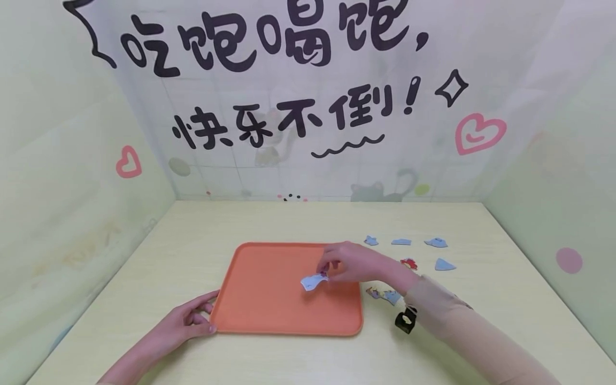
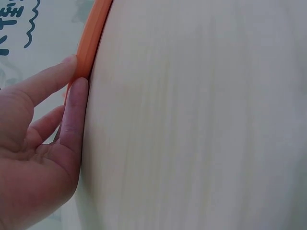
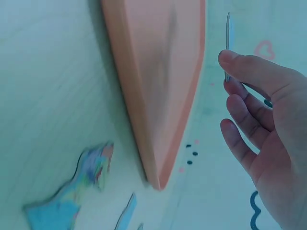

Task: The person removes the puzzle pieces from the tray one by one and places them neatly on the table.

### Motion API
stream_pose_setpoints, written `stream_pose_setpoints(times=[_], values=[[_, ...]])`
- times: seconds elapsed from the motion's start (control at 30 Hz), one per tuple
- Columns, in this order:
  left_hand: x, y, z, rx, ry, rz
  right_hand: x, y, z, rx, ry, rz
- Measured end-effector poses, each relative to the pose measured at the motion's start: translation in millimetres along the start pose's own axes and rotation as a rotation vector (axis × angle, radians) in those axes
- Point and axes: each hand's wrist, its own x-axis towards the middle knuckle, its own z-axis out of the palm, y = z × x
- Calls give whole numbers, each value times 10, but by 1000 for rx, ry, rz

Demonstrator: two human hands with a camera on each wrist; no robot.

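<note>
An orange tray (image 1: 284,310) lies on the table. At its near left corner my left hand (image 1: 190,320) holds the edge, with the thumb at the corner and the fingers along the side. The left wrist view shows the fingertips (image 2: 79,86) against the rim. Over the right part of the tray, my right hand (image 1: 348,262) pinches a pale blue flat jigsaw piece (image 1: 314,281) between thumb and fingers. This piece (image 3: 228,36) appears edge-on in the right wrist view, and the other fingers are loosely bent.
Right of the tray lie several loose jigsaw pieces: a blue one (image 1: 445,264), a red one (image 1: 409,263) and a multicoloured one (image 1: 385,295) partly near the right sleeve (image 1: 457,321). Printed fabric walls (image 1: 308,171) enclose the table at the back and sides.
</note>
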Motion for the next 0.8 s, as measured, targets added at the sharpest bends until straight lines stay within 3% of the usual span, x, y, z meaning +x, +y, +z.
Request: stream_pose_setpoints(times=[0.33, 0.8], values=[[-1, -13, -1, -4, -5, 5, -501, 135, -172, -77, 124, 8], [3, -19, -27, -1, -26, 1, -1110, 419, -165, -114, 202, 139]])
